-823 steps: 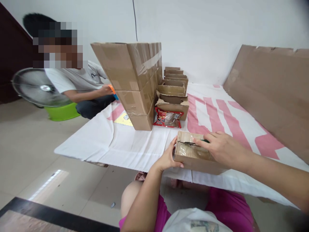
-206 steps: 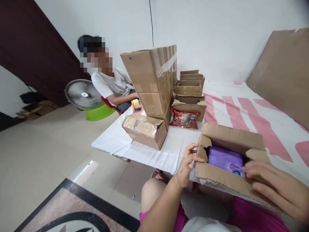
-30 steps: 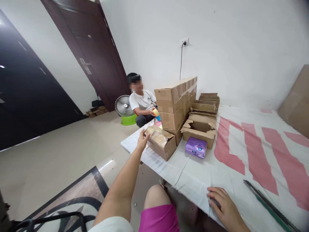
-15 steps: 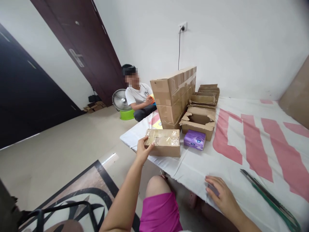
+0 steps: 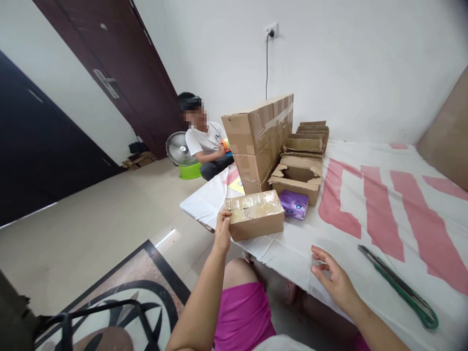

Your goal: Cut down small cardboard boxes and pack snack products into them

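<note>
My left hand grips the left end of a taped cardboard box, which is tilted near the table's front edge. Just behind the box's right end lies a purple tissue pack, partly covered by it. My right hand hovers over the table edge, fingers apart and nothing in them. To its right, a green utility knife rests on the cloth with its blade end pointing away from me.
A wall of stacked sealed boxes stands at the back, beside a row of open boxes. A white and red cloth covers the table. Beyond it a person crouches by a fan.
The cardboard box has turned and shifted right with my left hand, now overlapping the tissue pack in view. My right hand has lifted slightly, its fingers more spread.
</note>
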Demonstrator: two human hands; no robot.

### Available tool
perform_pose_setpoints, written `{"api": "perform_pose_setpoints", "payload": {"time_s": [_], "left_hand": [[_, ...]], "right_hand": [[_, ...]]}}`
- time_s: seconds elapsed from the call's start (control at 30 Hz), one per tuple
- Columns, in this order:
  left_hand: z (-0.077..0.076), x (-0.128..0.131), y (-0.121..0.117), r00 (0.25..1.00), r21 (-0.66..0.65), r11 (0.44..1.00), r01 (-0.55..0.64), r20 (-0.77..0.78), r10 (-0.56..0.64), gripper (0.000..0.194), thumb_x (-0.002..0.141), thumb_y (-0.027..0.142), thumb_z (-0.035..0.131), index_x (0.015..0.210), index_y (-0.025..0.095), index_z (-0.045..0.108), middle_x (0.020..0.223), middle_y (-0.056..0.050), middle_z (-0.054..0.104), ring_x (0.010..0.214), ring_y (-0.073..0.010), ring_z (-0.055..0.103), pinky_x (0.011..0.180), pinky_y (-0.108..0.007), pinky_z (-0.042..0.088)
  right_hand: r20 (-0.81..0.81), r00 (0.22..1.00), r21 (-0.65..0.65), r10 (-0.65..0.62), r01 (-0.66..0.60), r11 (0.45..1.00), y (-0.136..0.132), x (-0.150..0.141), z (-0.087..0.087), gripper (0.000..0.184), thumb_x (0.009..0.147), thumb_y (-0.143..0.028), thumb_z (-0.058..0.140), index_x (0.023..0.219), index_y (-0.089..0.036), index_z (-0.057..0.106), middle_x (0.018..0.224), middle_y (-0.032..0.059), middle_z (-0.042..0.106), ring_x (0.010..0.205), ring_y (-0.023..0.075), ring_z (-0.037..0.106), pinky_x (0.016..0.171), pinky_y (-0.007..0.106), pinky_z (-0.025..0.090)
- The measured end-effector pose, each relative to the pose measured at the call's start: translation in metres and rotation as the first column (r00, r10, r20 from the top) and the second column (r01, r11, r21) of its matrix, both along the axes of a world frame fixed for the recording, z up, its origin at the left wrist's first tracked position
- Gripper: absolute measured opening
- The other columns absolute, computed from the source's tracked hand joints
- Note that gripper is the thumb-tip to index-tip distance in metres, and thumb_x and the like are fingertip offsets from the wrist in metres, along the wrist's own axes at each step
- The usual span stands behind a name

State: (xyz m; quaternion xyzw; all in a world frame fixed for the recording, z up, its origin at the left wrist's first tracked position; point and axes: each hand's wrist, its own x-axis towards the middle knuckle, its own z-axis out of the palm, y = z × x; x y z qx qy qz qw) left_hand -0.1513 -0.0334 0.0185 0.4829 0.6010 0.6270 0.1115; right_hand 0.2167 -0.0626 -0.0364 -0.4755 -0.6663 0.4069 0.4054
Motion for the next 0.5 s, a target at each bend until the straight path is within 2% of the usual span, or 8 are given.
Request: {"api": "perform_pose_setpoints", "payload": {"time_s": [0.13,0.23,0.37,0.43,0.5], "left_hand": [[0.003,0.010,-0.009,0.997,-0.015,0.998,0.067,0.029,-0.067,0.018,0.083,0.038,0.046,0.091,0.023,0.051,0.129,-0.007,0.056,0.128,-0.0275,0.047,0.107,-0.042,0.034],[0.008,0.024,-0.020,0.992,-0.038,0.992,0.123,0.035,-0.121,0.013,0.082,0.034,0.047,0.089,0.023,0.050,0.133,-0.007,0.055,0.130,-0.0283,0.045,0.107,-0.043,0.033],[0.013,0.055,-0.033,0.974,-0.084,0.971,0.225,0.020,-0.224,0.012,0.083,0.032,0.045,0.088,0.022,0.049,0.140,-0.010,0.051,0.132,-0.0301,0.044,0.107,-0.046,0.032],[0.013,0.072,-0.038,0.954,-0.115,0.947,0.299,0.016,-0.299,0.013,0.084,0.033,0.046,0.090,0.022,0.051,0.140,-0.011,0.051,0.138,-0.0320,0.039,0.108,-0.048,0.031],[0.013,0.088,-0.044,0.919,-0.145,0.908,0.392,0.031,-0.392,0.015,0.087,0.035,0.046,0.092,0.022,0.052,0.141,-0.012,0.050,0.140,-0.0332,0.036,0.108,-0.049,0.031]], "right_hand": [[0.023,0.999,-0.039,-0.039,0.040,0.998,-0.006,0.006,-0.007,0.061,0.087,-0.054,0.057,0.140,-0.027,0.045,0.131,0.0115,0.060,0.113,0.0261,0.062,0.093,0.044,0.054],[0.028,0.999,0.011,-0.029,0.029,1.000,-0.008,0.008,-0.006,0.071,0.089,-0.051,0.057,0.151,-0.030,0.029,0.149,0.0123,0.045,0.126,0.0274,0.054,0.099,0.047,0.051],[0.010,0.999,0.126,-0.036,0.035,0.991,-0.010,0.007,0.007,0.079,0.091,-0.049,0.056,0.155,-0.033,0.014,0.159,0.0122,0.029,0.138,0.0298,0.042,0.105,0.051,0.045],[0.006,1.000,0.162,-0.019,0.018,0.987,-0.014,0.010,0.015,0.080,0.091,-0.050,0.055,0.156,-0.033,0.011,0.160,0.0116,0.027,0.140,0.0303,0.039,0.108,0.051,0.043],[-0.016,1.000,0.196,-0.013,0.016,0.981,-0.023,0.017,0.021,0.080,0.090,-0.055,0.055,0.155,-0.031,0.016,0.158,0.0124,0.031,0.140,0.0311,0.039,0.109,0.049,0.041]]}}
